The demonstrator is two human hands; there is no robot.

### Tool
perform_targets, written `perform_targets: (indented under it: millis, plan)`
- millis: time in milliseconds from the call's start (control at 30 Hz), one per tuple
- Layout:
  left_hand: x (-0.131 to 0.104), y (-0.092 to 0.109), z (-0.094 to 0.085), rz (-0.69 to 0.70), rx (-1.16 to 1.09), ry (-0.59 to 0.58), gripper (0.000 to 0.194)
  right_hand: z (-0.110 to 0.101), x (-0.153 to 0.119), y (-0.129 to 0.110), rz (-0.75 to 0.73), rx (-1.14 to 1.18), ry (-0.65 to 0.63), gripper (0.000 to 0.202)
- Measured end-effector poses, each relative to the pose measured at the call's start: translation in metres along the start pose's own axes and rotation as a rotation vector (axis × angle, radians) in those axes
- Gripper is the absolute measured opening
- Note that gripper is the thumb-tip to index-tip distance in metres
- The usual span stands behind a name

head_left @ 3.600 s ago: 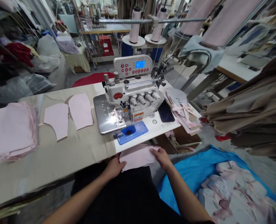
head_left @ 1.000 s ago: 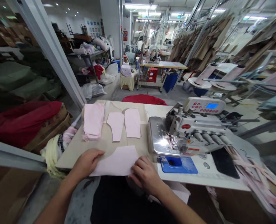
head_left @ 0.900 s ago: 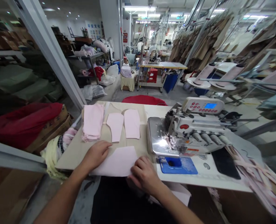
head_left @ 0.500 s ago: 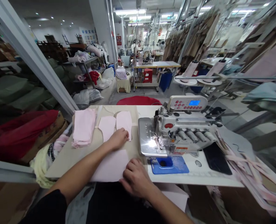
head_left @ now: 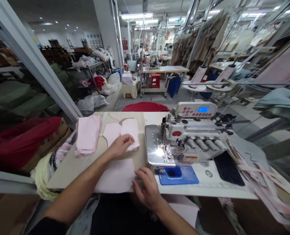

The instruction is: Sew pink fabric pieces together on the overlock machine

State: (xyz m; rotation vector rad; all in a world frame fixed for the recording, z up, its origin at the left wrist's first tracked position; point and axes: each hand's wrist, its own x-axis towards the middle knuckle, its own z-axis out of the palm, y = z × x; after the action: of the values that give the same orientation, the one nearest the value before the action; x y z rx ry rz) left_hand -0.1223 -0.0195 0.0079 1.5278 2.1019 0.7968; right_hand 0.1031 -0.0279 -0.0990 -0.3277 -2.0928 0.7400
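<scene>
My left hand (head_left: pixel 121 145) is closed in a pinch at the lower part of a pale pink fabric piece (head_left: pixel 130 126), whose bottom edge looks slightly lifted and rumpled. Beside it on the left lies a second pink cut piece (head_left: pixel 111 131), partly under my wrist. Nearer to me, a larger pink piece (head_left: pixel 117 174) is spread flat at the table's front edge. At its right side is my right hand (head_left: pixel 148 187), thumb and fingers apart, with nothing held. An overlock sewing machine (head_left: pixel 189 130) stands to the right of both hands.
A stack of pink pieces (head_left: pixel 88 134) lies at the table's left. The machine's metal plate (head_left: pixel 154 145) and a blue tray (head_left: pixel 179 176) are near my right hand. A dark pad (head_left: pixel 229 168) and pink strips (head_left: pixel 260 176) lie farther right. A metal post (head_left: pixel 42 58) slants at the left.
The pink piece under my left hand has shifted slightly, its lower edge now rumpled. My right hand's fingers have spread, and it has moved a little right, off the larger piece's edge.
</scene>
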Motion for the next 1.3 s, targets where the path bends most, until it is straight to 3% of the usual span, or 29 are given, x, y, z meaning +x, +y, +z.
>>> perform_targets:
  millis: [67, 100, 133, 200, 267, 333, 400, 467, 533, 600, 800, 900, 1000, 1167, 1300]
  plan:
    - [-0.051, 0.005, -0.006, 0.151, -0.223, -0.241, 0.021, 0.004, -0.005, -0.005, -0.015, -0.07, 0.173, 0.062]
    - [-0.078, 0.004, -0.012, 0.233, -0.348, -0.357, 0.022, 0.004, -0.007, -0.01, -0.014, -0.119, 0.184, 0.064]
    - [-0.103, -0.001, -0.019, 0.316, -0.431, -0.452, 0.022, 0.003, -0.007, -0.016, -0.018, -0.149, 0.125, 0.061]
    - [-0.145, -0.02, -0.036, 0.46, -0.598, -0.501, 0.021, -0.002, -0.002, -0.03, -0.04, -0.091, -0.18, 0.04]
    - [-0.172, -0.045, -0.049, 0.362, -0.729, -0.301, 0.031, -0.008, 0.011, -0.041, -0.066, 0.106, -0.578, 0.018]
    - [-0.184, -0.073, -0.052, 0.081, -0.688, -0.014, 0.03, -0.012, 0.028, -0.043, -0.007, 0.272, -0.82, 0.008]
    - [-0.184, -0.097, -0.046, -0.21, -0.481, 0.188, 0.025, -0.011, 0.044, -0.038, 0.211, 0.209, -0.789, 0.01]
    - [-0.179, -0.117, -0.037, -0.37, -0.22, 0.282, 0.032, -0.005, 0.056, -0.029, 0.451, -0.013, -0.645, 0.024]
    - [-0.175, -0.133, -0.029, -0.38, -0.002, 0.311, 0.035, 0.003, 0.059, -0.022, 0.571, -0.215, -0.577, 0.041]
    - [-0.173, -0.146, -0.026, -0.324, 0.135, 0.32, 0.033, 0.01, 0.054, -0.019, 0.565, -0.321, -0.598, 0.046]
    - [-0.174, -0.161, -0.028, -0.204, 0.275, 0.24, 0.026, 0.023, 0.034, -0.018, 0.5, -0.469, -0.528, 0.021]
    - [-0.17, -0.149, -0.022, -0.183, 0.44, 0.253, 0.024, 0.025, 0.032, -0.017, 0.487, -0.523, -0.501, 0.017]
    - [-0.158, -0.123, -0.007, -0.118, 0.563, 0.311, 0.034, 0.027, 0.034, -0.016, 0.486, -0.554, -0.513, 0.014]
    - [-0.126, -0.073, 0.026, 0.281, 0.357, 0.052, 0.03, 0.027, 0.034, -0.016, 0.479, -0.559, -0.515, 0.014]
    - [-0.1, -0.057, 0.037, 0.269, 0.415, 0.06, 0.025, 0.025, 0.034, -0.015, 0.478, -0.544, -0.515, 0.013]
